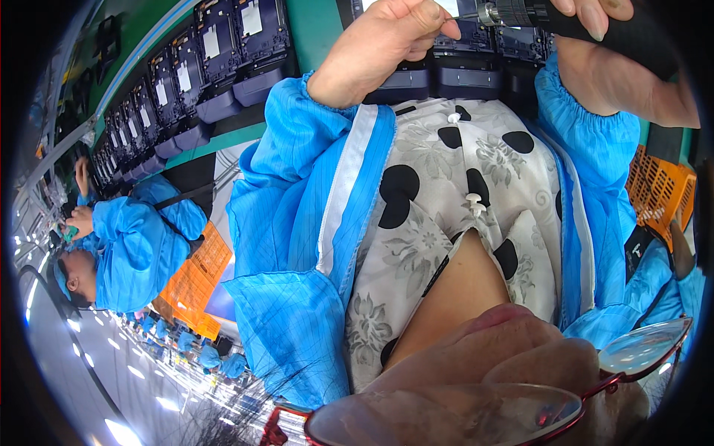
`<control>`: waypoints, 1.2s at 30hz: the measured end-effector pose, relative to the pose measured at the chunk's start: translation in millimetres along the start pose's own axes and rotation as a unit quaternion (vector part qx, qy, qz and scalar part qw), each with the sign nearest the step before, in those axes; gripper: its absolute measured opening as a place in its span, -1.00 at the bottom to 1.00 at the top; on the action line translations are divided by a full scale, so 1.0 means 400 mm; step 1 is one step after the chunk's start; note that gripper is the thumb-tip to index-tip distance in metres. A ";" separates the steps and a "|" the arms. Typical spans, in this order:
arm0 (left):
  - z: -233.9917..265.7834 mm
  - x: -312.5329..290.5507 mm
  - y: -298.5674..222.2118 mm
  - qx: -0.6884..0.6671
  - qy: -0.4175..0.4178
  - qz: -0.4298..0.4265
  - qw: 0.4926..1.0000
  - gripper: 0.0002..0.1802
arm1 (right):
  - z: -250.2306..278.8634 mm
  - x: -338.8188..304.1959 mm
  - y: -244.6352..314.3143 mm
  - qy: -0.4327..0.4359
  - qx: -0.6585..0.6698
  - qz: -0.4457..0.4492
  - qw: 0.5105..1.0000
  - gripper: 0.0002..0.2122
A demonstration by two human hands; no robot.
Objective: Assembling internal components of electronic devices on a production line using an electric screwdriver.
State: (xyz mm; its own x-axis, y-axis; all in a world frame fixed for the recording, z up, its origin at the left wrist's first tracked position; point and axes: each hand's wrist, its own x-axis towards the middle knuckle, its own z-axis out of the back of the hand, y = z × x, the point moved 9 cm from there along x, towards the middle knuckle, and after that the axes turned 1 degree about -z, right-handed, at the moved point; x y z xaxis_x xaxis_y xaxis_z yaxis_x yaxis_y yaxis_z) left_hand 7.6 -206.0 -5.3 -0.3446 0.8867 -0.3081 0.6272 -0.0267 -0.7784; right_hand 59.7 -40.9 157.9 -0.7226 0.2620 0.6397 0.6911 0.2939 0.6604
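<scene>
My right hand (595, 13) is wrapped round a black electric screwdriver (520, 13) at the top right, partly cut off by the picture's edge. The driver lies sideways, its metal nose and thin bit pointing left. At the bit's tip is my left hand (405, 30), thumb and fingers closed in a pinch; whatever is between them is too small to make out. Below the hands and driver, dark plastic device housings (468, 80) sit close to my body. A pale sheet or label shows behind the driver, partly covered by my fingers.
More dark housings (212, 44) with white labels stand in a row along the green bench (309, 33) to the left. A co-worker in blue (141, 253) sits there beside an orange crate (197, 282). Another orange crate (658, 186) and a blue-sleeved person are at the right.
</scene>
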 end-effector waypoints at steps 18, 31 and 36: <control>0.118 -0.012 -0.061 -0.117 -0.104 -0.095 0.983 -0.78 | 0.018 -0.095 -0.023 -0.029 -0.059 -0.090 0.994 -0.54; 0.157 -0.004 -0.026 -0.196 -0.121 -0.075 0.970 -0.79 | 0.045 -0.154 -0.058 -0.080 -0.134 -0.125 0.980 -0.57; 0.159 -0.004 -0.029 -0.173 -0.131 -0.080 0.973 -0.83 | 0.053 -0.151 -0.071 -0.082 -0.125 -0.136 0.979 -0.57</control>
State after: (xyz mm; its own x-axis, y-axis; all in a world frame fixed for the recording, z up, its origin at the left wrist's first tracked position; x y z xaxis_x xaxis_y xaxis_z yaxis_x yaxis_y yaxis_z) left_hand -43.4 -236.6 -30.5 -0.5942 0.7177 -0.3629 0.7337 0.2989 -0.6102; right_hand 83.3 -45.7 92.3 -0.8594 0.3546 0.3683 0.4394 0.1440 0.8867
